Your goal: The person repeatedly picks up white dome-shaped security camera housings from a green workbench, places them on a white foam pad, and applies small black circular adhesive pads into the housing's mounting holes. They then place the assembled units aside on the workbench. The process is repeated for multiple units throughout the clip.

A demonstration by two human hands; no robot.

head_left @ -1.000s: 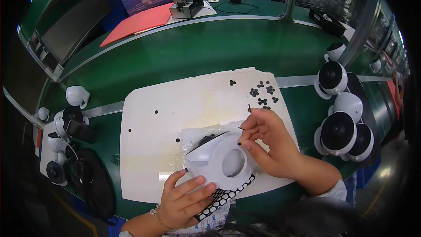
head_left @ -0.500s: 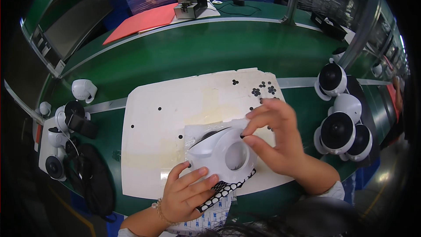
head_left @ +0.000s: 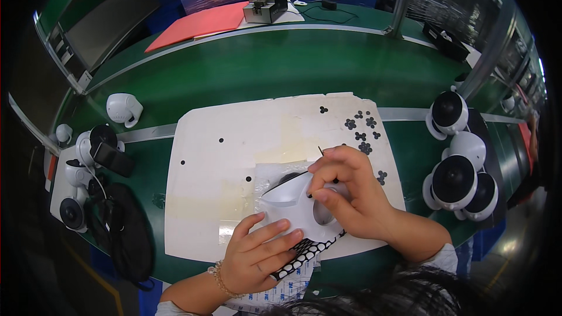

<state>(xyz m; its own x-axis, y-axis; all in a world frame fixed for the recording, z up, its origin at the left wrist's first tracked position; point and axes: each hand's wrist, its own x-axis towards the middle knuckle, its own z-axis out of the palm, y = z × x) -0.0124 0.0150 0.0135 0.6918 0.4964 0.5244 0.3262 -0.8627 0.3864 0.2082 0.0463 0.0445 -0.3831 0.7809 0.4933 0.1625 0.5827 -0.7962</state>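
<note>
Head view: right fingers (head_left: 339,172) partly hide a white device (head_left: 304,213) (black dots (head_left: 365,148) beyond).

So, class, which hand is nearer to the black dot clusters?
Right: the right hand is just short of the dot clusters; the left hand is farther back, to their left, by the white casing.

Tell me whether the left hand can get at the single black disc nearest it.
Likely yes: nothing stands between the left hand and that black disc on the white board, though the hand may have to leave the white camera housing it touches.
</note>
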